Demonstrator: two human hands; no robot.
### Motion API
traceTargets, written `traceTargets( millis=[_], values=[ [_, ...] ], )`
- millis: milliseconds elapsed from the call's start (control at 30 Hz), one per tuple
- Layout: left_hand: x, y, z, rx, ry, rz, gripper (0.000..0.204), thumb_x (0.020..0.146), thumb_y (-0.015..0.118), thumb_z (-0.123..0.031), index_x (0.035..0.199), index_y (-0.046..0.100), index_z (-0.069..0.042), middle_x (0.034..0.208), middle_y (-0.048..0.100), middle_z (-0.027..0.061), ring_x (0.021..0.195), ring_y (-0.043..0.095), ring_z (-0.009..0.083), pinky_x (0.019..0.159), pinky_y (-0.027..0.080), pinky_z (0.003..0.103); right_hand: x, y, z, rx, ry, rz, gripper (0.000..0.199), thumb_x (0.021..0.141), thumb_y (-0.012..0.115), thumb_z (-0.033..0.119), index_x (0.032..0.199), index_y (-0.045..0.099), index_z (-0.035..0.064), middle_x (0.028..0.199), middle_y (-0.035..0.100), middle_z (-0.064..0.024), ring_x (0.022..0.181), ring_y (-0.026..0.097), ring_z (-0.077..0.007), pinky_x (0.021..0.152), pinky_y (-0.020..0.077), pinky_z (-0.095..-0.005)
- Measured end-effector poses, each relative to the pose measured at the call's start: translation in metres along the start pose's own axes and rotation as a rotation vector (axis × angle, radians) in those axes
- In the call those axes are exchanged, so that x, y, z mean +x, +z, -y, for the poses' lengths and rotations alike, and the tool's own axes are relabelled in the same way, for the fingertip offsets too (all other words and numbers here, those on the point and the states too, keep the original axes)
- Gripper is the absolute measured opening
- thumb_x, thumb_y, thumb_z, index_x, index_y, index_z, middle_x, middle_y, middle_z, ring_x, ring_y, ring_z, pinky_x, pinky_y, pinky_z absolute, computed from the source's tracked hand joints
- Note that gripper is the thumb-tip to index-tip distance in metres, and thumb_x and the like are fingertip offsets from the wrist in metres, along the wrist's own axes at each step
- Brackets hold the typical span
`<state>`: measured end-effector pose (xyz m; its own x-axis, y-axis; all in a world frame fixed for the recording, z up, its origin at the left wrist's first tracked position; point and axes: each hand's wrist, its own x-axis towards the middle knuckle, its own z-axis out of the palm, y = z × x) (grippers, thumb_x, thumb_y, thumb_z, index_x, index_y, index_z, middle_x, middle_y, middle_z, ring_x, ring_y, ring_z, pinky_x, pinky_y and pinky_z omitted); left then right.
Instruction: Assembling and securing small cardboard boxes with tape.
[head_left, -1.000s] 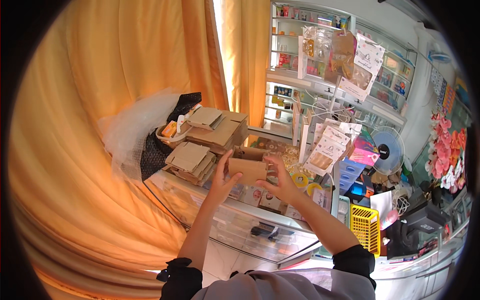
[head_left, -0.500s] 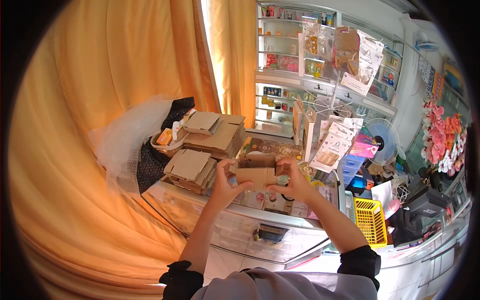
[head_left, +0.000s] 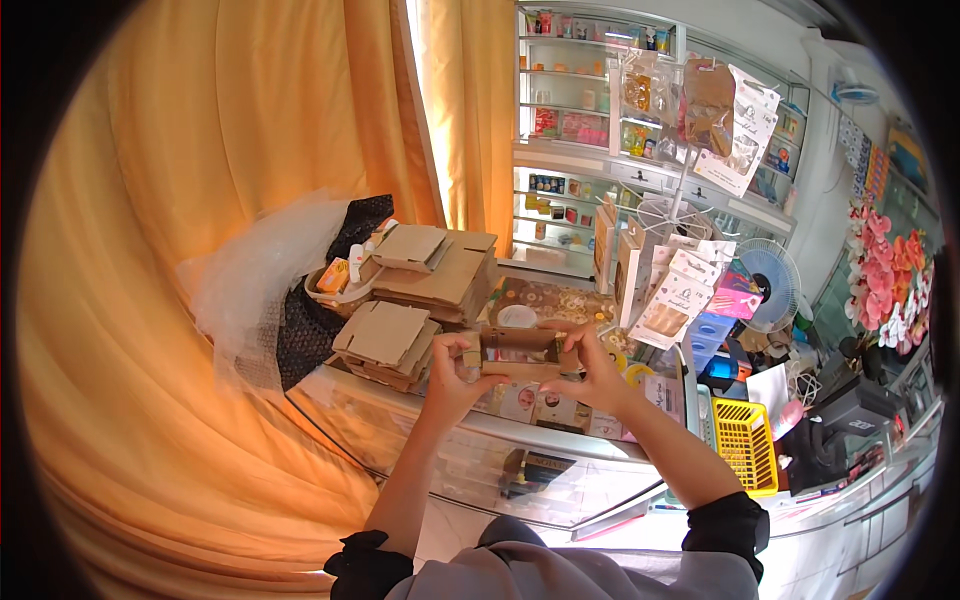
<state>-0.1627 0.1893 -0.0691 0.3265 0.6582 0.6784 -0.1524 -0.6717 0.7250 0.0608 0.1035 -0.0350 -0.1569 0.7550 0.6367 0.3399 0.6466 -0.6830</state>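
A small brown cardboard box point(head_left: 519, 369) is held up over the glass counter, its open side facing me. Through the opening, pale and pinkish patches show between its walls. My left hand point(head_left: 455, 380) grips the left end, thumb along the near lower edge and fingers curled at the side. At the right end my right hand point(head_left: 592, 378) has a matching hold, thumb below and fingers over the far edge. Just left of my left hand lies a pile of flattened cardboard boxes point(head_left: 378, 333). Behind it is a taller stack of larger cardboard pieces point(head_left: 440, 277).
A glass display counter point(head_left: 530, 435) runs beneath my hands. Right of them stand a wire rack point(head_left: 683, 185) with hanging packages, a yellow basket point(head_left: 745, 448) and a fan point(head_left: 772, 285). Bubble wrap point(head_left: 255, 275) and an orange curtain point(head_left: 200, 130) are at left.
The box has tipped between my hands, so its open inside now shows where its near wall faced me before. My view has shifted slightly; both hands keep their hold.
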Motion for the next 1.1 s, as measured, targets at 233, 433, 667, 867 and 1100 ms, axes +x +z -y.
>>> traceTargets(
  millis=[233, 433, 667, 867, 1100],
  values=[
    [-0.004, 0.0, -0.003, 0.104, 0.052, 0.01, 0.067, 0.064, 0.084, 0.003, 0.106, 0.033, -0.009, 0.101, 0.046, 0.0067, 0.097, 0.054, 0.0164, 0.085, 0.048, 0.028, -0.001, -0.008, 0.008, -0.11, -0.085, 0.043, 0.027, 0.084, 0.066, 0.01, 0.106, 0.051, 0.0037, 0.122, 0.051, -0.0139, 0.11, 0.05, -0.0237, 0.095, 0.0386, -0.0335],
    [-0.013, 0.0, 0.008, 0.242, 0.125, 0.02, 0.061, 0.067, 0.085, -0.013, 0.108, 0.041, -0.006, 0.103, 0.052, 0.0085, 0.095, 0.054, 0.0177, 0.084, 0.045, 0.031, -0.005, -0.003, 0.017, -0.077, 0.133, -0.056, 0.032, 0.086, 0.064, 0.009, 0.115, 0.052, 0.0035, 0.111, 0.056, -0.0112, 0.106, 0.054, -0.0199, 0.095, 0.0397, -0.0335],
    [-0.012, -0.005, 0.01, 0.14, 0.072, -0.004, 0.063, 0.066, 0.08, 0.002, 0.111, 0.036, -0.006, 0.112, 0.051, 0.0113, 0.104, 0.053, 0.0205, 0.09, 0.044, 0.032, -0.002, 0.002, 0.017, 0.002, 0.117, 0.04, 0.051, 0.082, 0.069, 0.01, 0.127, 0.044, 0.0061, 0.124, 0.05, -0.0091, 0.117, 0.048, -0.0188, 0.102, 0.0346, -0.034],
    [-0.012, -0.006, 0.001, 0.127, 0.006, 0.01, 0.067, 0.065, 0.076, 0.008, 0.115, 0.035, -0.007, 0.113, 0.049, 0.0102, 0.106, 0.052, 0.0192, 0.092, 0.043, 0.031, -0.001, 0.0, 0.013, 0.03, 0.147, 0.103, 0.076, 0.076, 0.076, 0.014, 0.139, 0.034, 0.0077, 0.136, 0.041, -0.009, 0.129, 0.038, -0.0197, 0.109, 0.0293, -0.038],
    [-0.007, -0.006, -0.004, 0.118, 0.017, 0.025, 0.07, 0.063, 0.081, 0.004, 0.116, 0.036, -0.008, 0.109, 0.049, 0.0066, 0.106, 0.052, 0.0167, 0.09, 0.043, 0.029, 0.002, 0.002, 0.006, 0.084, 0.185, 0.06, 0.083, 0.071, 0.081, 0.017, 0.141, 0.036, 0.011, 0.138, 0.043, -0.0084, 0.123, 0.045, -0.0205, 0.095, 0.0399, -0.0342]
  ],
)
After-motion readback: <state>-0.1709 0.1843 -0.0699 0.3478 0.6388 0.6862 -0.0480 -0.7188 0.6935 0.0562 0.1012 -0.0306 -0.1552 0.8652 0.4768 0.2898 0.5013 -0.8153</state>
